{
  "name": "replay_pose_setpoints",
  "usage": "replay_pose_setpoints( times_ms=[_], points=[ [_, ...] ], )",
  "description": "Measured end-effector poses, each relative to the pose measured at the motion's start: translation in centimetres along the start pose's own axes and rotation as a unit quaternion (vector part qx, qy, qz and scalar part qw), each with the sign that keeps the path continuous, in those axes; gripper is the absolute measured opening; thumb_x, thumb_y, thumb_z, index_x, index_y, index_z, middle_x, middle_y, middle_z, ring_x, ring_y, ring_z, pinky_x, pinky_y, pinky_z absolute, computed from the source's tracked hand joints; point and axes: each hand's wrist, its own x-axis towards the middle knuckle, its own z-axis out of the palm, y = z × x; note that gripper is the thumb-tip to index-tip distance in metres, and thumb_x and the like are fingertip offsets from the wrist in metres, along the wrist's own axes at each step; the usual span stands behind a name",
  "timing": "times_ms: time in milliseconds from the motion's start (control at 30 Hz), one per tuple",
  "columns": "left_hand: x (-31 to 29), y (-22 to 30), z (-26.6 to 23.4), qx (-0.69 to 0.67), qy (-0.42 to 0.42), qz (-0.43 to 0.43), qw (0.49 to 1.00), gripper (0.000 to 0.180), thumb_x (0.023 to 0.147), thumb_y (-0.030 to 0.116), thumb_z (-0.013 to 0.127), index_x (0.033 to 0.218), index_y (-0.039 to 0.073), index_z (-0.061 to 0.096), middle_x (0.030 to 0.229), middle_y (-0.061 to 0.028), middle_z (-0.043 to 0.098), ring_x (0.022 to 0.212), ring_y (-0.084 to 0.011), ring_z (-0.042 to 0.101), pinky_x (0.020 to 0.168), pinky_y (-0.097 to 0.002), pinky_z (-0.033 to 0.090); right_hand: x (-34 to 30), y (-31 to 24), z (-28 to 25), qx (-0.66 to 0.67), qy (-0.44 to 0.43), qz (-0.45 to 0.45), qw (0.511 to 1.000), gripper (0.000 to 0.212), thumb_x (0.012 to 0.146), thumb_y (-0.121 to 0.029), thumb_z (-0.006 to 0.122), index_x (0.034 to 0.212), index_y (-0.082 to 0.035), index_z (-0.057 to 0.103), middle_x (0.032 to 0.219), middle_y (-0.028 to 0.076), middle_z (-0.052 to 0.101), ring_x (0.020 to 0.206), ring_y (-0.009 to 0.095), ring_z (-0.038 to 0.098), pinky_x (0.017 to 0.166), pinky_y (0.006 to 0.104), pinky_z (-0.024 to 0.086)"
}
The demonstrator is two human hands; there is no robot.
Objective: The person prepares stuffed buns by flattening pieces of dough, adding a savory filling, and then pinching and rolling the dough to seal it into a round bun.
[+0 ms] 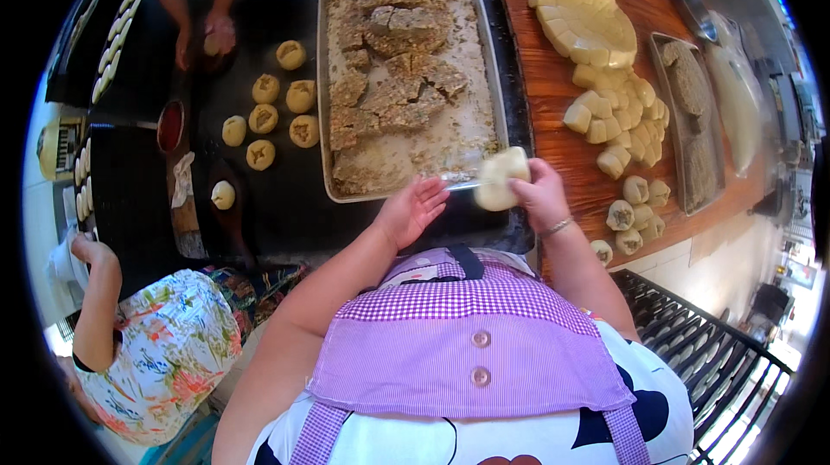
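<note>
A pale, flattened piece of dough (499, 180) is in my right hand (546, 197), pinched at its right edge by the fingers and thumb. My left hand (413, 213) is open beside it, fingers stretched out toward the dough. Between them shows a thin metal blade (463, 185); where its handle is, and whether a hand holds it, I cannot tell. Both hands are at the near edge of a big metal tray (327, 102) with a crumbly brown filling (406, 85), broken into chunks. Left of the tray sit several round filled dough balls (263, 118).
Portioned dough (596, 24) and several filled balls (635, 216) lie on the wooden table at right, near a smaller tray (692, 132). A co-worker's hands (220, 33) handle dough at far left, near a red-filled bowl (171, 125). Another person (164, 344) is at near left.
</note>
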Motion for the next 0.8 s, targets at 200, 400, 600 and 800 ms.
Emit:
replay_pose_setpoints(
  times_ms=[200,400,600,800],
  points=[
    [-3.4,4.0,1.5,-0.181,-0.111,0.105,0.972,0.086,0.089,0.071,0.038,0.139,0.001,0.044,0.142,-0.0188,0.047,0.131,-0.0361,0.045,0.104,-0.054,0.04,1.6,-1.0,9.3,0.031,-0.205,0.058,0.977,0.028,0.089,-0.019,0.07,0.108,-0.001,0.062,0.097,0.004,0.067,0.081,0.012,0.064,0.071,0.0268,0.054],
    [-6.1,6.7,-1.0,-0.179,-0.057,0.144,0.972,0.083,0.092,0.066,0.039,0.139,-0.002,0.042,0.14,-0.0203,0.049,0.129,-0.037,0.047,0.107,-0.0496,0.039,12.9,8.9,12.4,-0.109,-0.038,-0.06,0.991,0.054,0.081,0.002,0.059,0.133,0.004,0.046,0.132,0.017,0.055,0.126,0.025,0.052,0.108,0.0331,0.039],
    [-7.4,5.5,-2.3,-0.209,0.016,0.162,0.964,0.074,0.098,0.059,0.034,0.137,-0.003,0.045,0.137,-0.021,0.051,0.127,-0.0348,0.049,0.109,-0.0441,0.038,13.4,10.7,15.8,-0.133,0.012,-0.063,0.989,0.062,0.071,0.0,0.066,0.13,0.002,0.045,0.118,0.014,0.059,0.111,0.024,0.057,0.099,0.0336,0.044],
    [-8.1,4.7,-4.1,-0.171,0.018,0.18,0.969,0.068,0.099,0.055,0.037,0.135,-0.002,0.047,0.135,-0.0186,0.054,0.125,-0.0317,0.052,0.108,-0.0435,0.039,9.8,9.4,13.8,-0.19,-0.014,-0.098,0.977,0.068,0.069,-0.002,0.07,0.132,-0.001,0.044,0.119,0.016,0.059,0.108,0.025,0.058,0.095,0.0362,0.047]
  ],
)
